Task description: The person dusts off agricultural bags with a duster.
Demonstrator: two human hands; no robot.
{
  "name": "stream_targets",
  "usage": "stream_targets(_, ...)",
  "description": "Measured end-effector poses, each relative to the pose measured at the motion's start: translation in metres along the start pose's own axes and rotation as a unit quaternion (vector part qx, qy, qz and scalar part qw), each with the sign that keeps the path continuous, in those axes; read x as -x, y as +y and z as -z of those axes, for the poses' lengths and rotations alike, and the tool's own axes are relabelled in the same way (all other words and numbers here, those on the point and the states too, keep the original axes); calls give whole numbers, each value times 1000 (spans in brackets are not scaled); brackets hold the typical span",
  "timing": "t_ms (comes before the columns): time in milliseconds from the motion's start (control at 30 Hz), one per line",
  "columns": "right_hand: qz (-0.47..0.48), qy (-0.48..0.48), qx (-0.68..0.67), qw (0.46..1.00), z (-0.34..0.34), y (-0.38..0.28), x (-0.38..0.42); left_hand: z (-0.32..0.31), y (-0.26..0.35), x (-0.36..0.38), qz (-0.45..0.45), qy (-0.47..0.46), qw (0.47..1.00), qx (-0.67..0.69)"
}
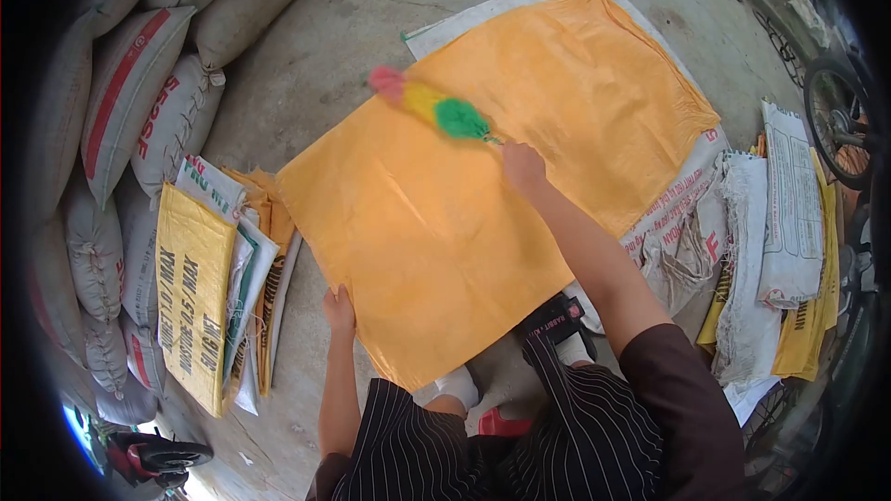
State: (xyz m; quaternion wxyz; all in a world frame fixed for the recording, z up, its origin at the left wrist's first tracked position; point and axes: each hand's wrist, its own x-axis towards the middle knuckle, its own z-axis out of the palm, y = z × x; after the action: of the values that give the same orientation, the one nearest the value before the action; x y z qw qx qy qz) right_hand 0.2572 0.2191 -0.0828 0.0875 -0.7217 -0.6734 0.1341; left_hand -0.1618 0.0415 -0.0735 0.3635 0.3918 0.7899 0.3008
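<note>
A large orange woven sack (418,232) is spread out flat in front of me, its near edge by my knees. My left hand (341,310) grips its left edge near the lower corner. In my right hand (523,167) is the thin handle of a duster (461,118) with a fluffy head in pink, yellow and green. The duster head overlaps the sack's far left edge and is blurred by motion. Beneath the orange sack, white sacks (445,32) show at the far edge and on the right.
Filled sacks (139,97) are piled along the left. A stack of folded sacks (197,292) stands at my left, another folded stack (750,269) at my right. Grey concrete floor (343,19) lies beyond. A bicycle wheel (838,121) is at the right edge, a motorbike wheel (167,455) at lower left.
</note>
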Motion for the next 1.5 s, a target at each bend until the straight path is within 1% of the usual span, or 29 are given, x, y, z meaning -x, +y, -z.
stream_targets(33, -136, 30, -59, 989, 1, 27, -18, 7, 9, 5, -37, 14, 998, -50)
stream_targets(67, -187, 85, -78, 976, 7, 59, -29, 14, 25, 16, -54, 33, 996, -55)
stream_targets(100, -248, 87, -105, 959, 23, 86, -35, 21, 46, 28, -71, 52, 994, -63)
stream_targets(200, -312, 104, -106, 939, 68, 133, -26, 42, 101, 52, -142, 83, 986, -35)
stream_targets(267, -236, 79, -63, 966, 88, 134, -7, 61, 131, 60, -155, 73, 985, -5)
stream_targets(333, -122, 65, -105, 985, 90, 104, 27, 80, 150, 61, -176, 55, 982, 30)
stream_targets(400, 88, 39, -102, 990, 63, 82, 68, 102, 158, 60, -190, 44, 980, 34)
stream_targets(500, 169, -128, -65, 975, 45, 47, 115, 130, 167, 65, -180, 57, 981, 40)
stream_targets(533, 166, -128, -70, 975, 45, 52, 112, 137, 172, 69, -166, 77, 983, 22)
stream_targets(600, 134, -93, 8, 987, 45, 83, 80, 155, 168, 70, -153, 100, 983, 0)
stream_targets(633, 70, -36, 36, 996, 46, 115, 51, 166, 153, 68, -134, 87, 987, 25)
stream_targets(667, -20, -5, 63, 998, 72, 141, 31, 174, 139, 70, -113, 75, 990, 49)
stream_targets(700, -106, 18, 6, 994, 93, 172, 15, 175, 126, 73, -113, 79, 989, 44)
stream_targets(733, -240, 20, -22, 970, 97, 207, -9, 174, 112, 75, -99, 112, 988, 30)
stream_targets(767, -314, 48, -31, 948, 108, 224, -20, 177, 101, 75, -86, 141, 986, 14)
stream_targets(867, -337, 91, -25, 937, 134, 240, -31, 181, 67, 71, -95, 142, 985, 6)
stream_targets(900, -319, 104, -26, 942, 139, 235, -34, 174, 63, 72, -93, 158, 981, 59)
stream_targets(1000, -239, 129, -40, 962, 131, 195, -19, 172, 36, 66, -62, 146, 985, 73)
stream_targets(1033, -154, 171, -78, 970, 121, 173, 7, 172, 30, 64, -60, 144, 985, 74)
stream_targets(1067, -89, 165, -121, 975, 109, 152, 38, 171, 26, 60, -81, 150, 985, -18)
stream_targets(1100, -38, 115, -134, 983, 88, 139, 72, 171, 23, 58, -101, 155, 976, -111)
stream_targets(1133, 63, 81, -179, 978, 75, 124, 115, 169, 25, 58, -100, 152, 977, -111)
stream_targets(1233, 125, -192, -22, 973, 71, 118, 202, 157, 32, 59, -98, 187, 962, -175)
stream_targets(1300, 67, -162, 27, 984, 72, 156, 210, 159, 30, 59, -99, 203, 957, -182)
stream_targets(1367, -123, -47, 38, 991, 81, 219, 187, 166, 13, 47, -102, 181, 960, -187)
stream_targets(1400, -193, 46, 22, 980, 94, 253, 172, 172, 6, 49, -106, 162, 962, -190)
stream_targets(1433, -294, 78, 37, 952, 113, 276, 160, 168, 7, 49, -108, 158, 963, -190)
stream_targets(1467, -348, 99, 43, 931, 126, 291, 151, 161, 8, 49, -111, 154, 961, -202)
stream_targets(1500, -351, 100, 44, 930, 126, 310, 143, 158, 10, 50, -111, 150, 958, -217)
